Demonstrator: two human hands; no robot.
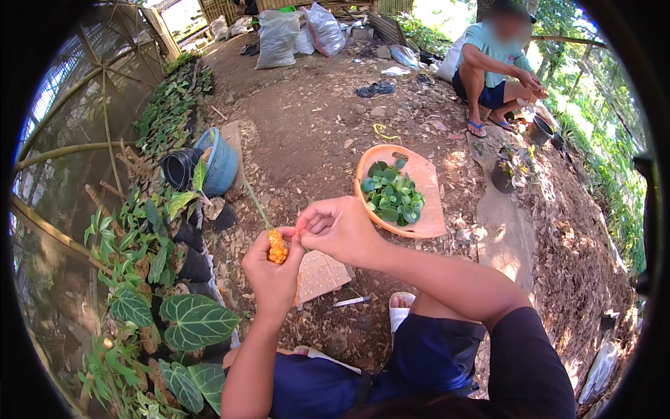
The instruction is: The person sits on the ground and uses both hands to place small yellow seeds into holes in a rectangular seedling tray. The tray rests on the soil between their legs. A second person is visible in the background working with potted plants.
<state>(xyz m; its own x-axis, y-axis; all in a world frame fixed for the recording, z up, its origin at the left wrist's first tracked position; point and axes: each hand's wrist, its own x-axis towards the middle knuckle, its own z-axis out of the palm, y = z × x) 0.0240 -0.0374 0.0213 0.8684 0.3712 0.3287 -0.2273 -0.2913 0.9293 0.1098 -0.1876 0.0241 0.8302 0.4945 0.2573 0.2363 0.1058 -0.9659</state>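
Note:
My left hand (pixel 275 262) holds an orange berry cluster (pixel 277 247) on a long green stalk (pixel 256 201), which points up and to the left. Close to its right side, my right hand (pixel 327 230) has thumb and fingertips pinched together at a small orange bit, perhaps a berry. Beneath both hands a flat, light brown board (pixel 324 277) lies on the soil, dotted with small pale seeds. A white-handled tool, perhaps a knife (pixel 352 301), rests just beyond the board's lower right corner. Farther up, an orange plastic tray (pixel 430 201) holds a heap of round green leaves.
Potted plants with veined leaves (pixel 199 322) line the left side. Near them stand a blue plastic basket (pixel 220 167) and black pots (pixel 180 168). Another person (pixel 494 68) squats at the upper right beside a black pot (pixel 539 131). Filled sacks (pixel 277 39) stand at the back.

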